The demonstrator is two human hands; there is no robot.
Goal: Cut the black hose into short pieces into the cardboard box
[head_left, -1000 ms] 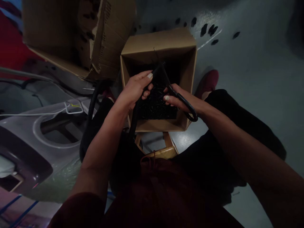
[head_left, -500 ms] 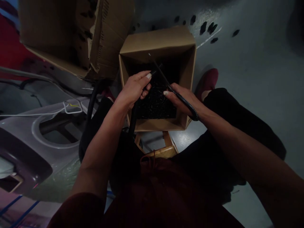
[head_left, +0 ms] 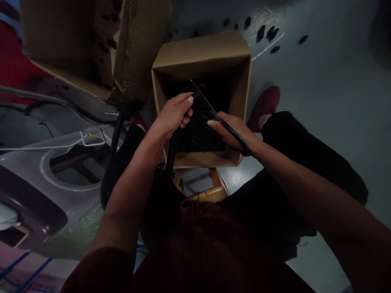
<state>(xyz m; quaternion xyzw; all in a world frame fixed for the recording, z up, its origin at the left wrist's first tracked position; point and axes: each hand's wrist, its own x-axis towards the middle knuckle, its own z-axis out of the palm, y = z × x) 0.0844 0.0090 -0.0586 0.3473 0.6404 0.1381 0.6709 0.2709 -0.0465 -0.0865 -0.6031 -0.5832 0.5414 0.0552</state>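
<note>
My left hand (head_left: 174,115) is closed around a black ribbed hose (head_left: 171,154), its thumb on top near the cut end. The hose runs down from my fist toward my left thigh. My right hand (head_left: 229,131) grips a pair of scissors (head_left: 238,138) with black handles. Their dark, slender blades point up and left and lie against the hose end just past my left thumb. Whether the blades are fully closed is too dark to tell. Both hands are over an open cardboard box (head_left: 201,55), which holds many small black cut pieces (head_left: 203,138).
A larger torn carton (head_left: 143,49) stands at the upper left. Black bits (head_left: 261,33) are scattered on the grey floor. A grey plastic moulding (head_left: 70,158) with a round opening lies at left, near cables and a white wire loop. A wooden stool (head_left: 215,194) is below me.
The scissors have shifted slightly down and left. The hose end that stuck out past the blade is no longer clearly visible there. My left hand has hardly moved.
</note>
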